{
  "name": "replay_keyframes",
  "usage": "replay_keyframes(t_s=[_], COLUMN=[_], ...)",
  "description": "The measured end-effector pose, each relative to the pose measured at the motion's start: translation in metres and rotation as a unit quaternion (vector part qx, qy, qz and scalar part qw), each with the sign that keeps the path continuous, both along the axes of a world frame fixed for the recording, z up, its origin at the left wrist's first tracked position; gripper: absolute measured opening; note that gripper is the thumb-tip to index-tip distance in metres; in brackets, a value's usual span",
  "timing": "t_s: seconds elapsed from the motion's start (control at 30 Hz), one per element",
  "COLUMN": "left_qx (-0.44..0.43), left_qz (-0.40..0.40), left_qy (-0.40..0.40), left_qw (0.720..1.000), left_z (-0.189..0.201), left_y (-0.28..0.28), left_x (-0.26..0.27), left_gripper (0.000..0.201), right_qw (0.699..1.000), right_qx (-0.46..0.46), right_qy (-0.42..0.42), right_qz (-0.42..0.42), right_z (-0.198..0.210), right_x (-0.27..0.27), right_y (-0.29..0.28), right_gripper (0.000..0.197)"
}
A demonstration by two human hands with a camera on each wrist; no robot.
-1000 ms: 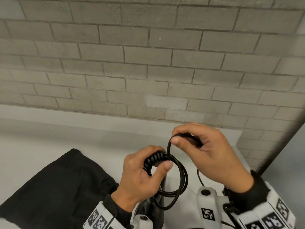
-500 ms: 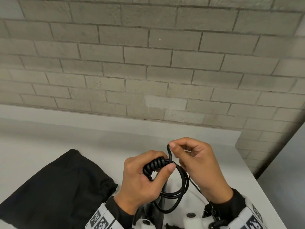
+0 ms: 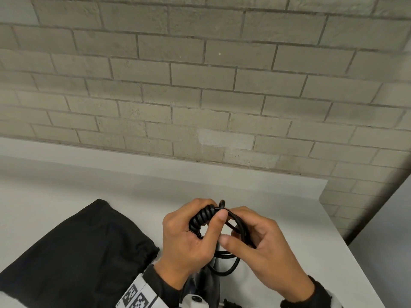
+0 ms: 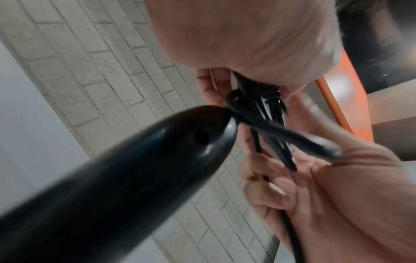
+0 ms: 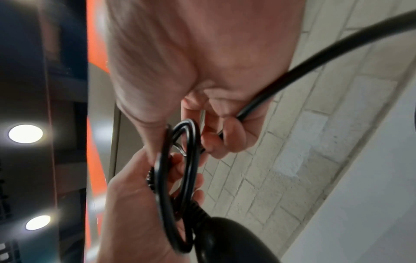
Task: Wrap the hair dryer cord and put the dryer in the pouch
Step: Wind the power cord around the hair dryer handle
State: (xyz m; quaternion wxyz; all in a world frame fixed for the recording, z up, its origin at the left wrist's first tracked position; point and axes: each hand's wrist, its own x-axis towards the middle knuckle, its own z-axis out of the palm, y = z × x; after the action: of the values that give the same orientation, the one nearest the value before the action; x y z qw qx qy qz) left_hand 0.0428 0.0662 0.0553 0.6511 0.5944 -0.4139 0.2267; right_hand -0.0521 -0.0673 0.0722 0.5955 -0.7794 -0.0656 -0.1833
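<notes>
Cord (image 3: pixel 233 238) — looped, held above table (image 3: pixel 89 187) | left hand (image 3: pixel 189 243) grips coils and ribbed end | right hand (image 3: pixel 264 247) pinches a strand | dryer (image 4: pixel 112 178) below hands | pouch (image 3: pixel 73 258) — left of hands on table

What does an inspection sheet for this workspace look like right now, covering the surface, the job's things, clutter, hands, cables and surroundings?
Surface: white table against the wall.
Job's things: black pouch lying on the table, left of the hands; black hair dryer held up, not in the pouch.
Clutter: nothing seen.
Hands: left hand grips the ribbed cord end and gathered loops; right hand grips the cord beside it.
Cables: hair dryer cord partly coiled into loops, with a loose length running out of the right hand.
Surroundings: grey brick wall behind the table.
</notes>
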Motion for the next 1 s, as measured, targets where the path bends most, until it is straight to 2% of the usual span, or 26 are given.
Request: replay_keyframes(t_s=[0.1, 0.23, 0.37, 0.47, 0.6, 0.67, 0.73, 0.77, 0.83, 0.87, 0.93, 1.0], left_qx=[0.015, 0.058, 0.081, 0.075, 0.053, 0.027, 0.0, -0.006, -0.009, -0.01, -0.013, -0.015], left_qz=[0.009, -0.006, -0.063, -0.06, -0.039, -0.026, -0.024, -0.024, -0.02, -0.018, -0.009, 0.002], left_qy=[-0.007, 0.024, 0.063, 0.078, 0.105, 0.142, 0.18, 0.187, 0.188, 0.188, 0.188, 0.182], left_qw=[1.0, 0.998, 0.993, 0.992, 0.992, 0.989, 0.983, 0.982, 0.982, 0.982, 0.982, 0.983], left_z=[0.002, 0.003, 0.006, 0.009, 0.011, 0.01, 0.009, 0.008, 0.007, 0.006, 0.006, 0.007], left_y=[0.0, 0.003, 0.007, 0.007, 0.004, 0.002, -0.001, -0.002, -0.003, -0.003, -0.004, -0.005], left_x=[0.0, -0.001, -0.002, -0.002, -0.005, -0.006, -0.007, -0.007, -0.007, -0.007, -0.007, -0.007], left_gripper=[0.032, 0.029, 0.036, 0.023, 0.019, 0.02, 0.023, 0.023, 0.013, 0.008, 0.007, 0.007], right_qw=[0.999, 0.997, 0.995, 0.994, 0.992, 0.988, 0.974, 0.961, 0.916, 0.895, 0.869, 0.856], right_qx=[-0.043, -0.076, -0.098, -0.109, -0.102, -0.065, -0.067, -0.108, -0.226, -0.277, -0.334, -0.354], right_qy=[0.001, 0.009, 0.019, 0.02, -0.015, -0.042, -0.069, -0.106, -0.187, -0.191, -0.156, -0.128], right_qz=[-0.023, -0.016, -0.005, -0.007, -0.067, -0.134, -0.203, -0.233, -0.273, -0.292, -0.329, -0.356], right_z=[0.001, 0.006, 0.011, 0.011, 0.004, -0.004, -0.015, -0.019, -0.025, -0.027, -0.032, -0.032], right_x=[0.001, 0.002, 0.001, 0.001, 0.003, 0.004, 0.005, 0.006, 0.007, 0.008, 0.009, 0.008], right_y=[-0.003, -0.009, -0.01, -0.008, 0.002, 0.008, 0.014, 0.015, 0.016, 0.016, 0.016, 0.022], right_gripper=[0.015, 0.014, 0.02, 0.024, 0.017, 0.03, 0.046, 0.045, 0.018, 0.008, 0.024, 0.027])
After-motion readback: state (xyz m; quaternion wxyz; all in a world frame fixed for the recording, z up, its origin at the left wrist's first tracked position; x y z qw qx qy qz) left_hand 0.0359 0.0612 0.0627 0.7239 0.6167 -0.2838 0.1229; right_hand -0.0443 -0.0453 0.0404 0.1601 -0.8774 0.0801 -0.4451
